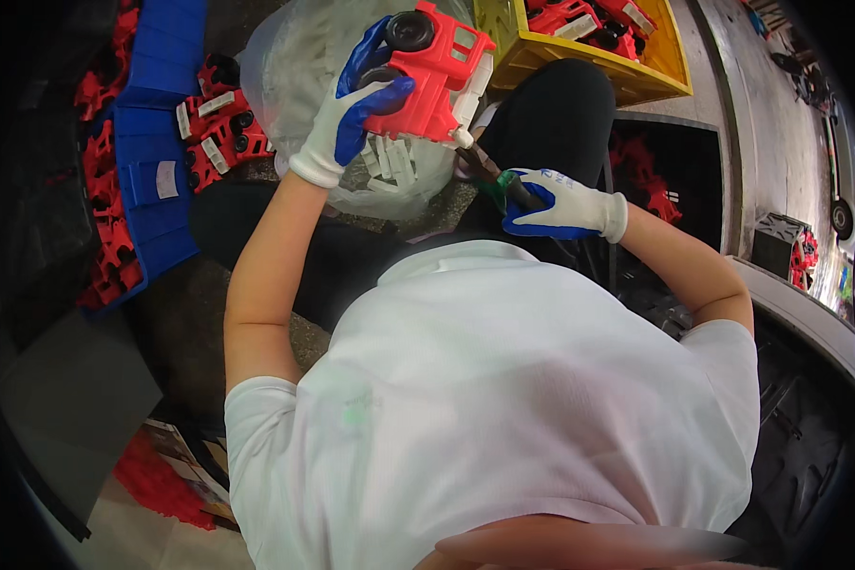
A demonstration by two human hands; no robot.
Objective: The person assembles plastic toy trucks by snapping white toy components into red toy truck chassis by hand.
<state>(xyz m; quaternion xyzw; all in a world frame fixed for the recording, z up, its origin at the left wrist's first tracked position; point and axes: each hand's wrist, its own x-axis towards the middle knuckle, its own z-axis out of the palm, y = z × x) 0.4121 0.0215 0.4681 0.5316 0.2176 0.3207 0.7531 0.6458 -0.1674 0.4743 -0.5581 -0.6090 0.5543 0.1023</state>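
My gloved left hand grips a red toy truck with black wheels, thumb and fingers closed around its side. A white plastic part runs along the truck's right edge. In my gloved right hand is a hand tool with a green and dark handle and a metal end; its exact kind is partly hidden by the fingers. The tool's tip reaches the white part's lower corner, but whether it touches cannot be told. Beneath the truck, a clear plastic bag holds several white plastic pieces.
A yellow crate with red toy trucks stands at the far right. Blue bins are at the left, with more red trucks beside them. Red parts lie in a black container to the right. My knee is close to my right hand.
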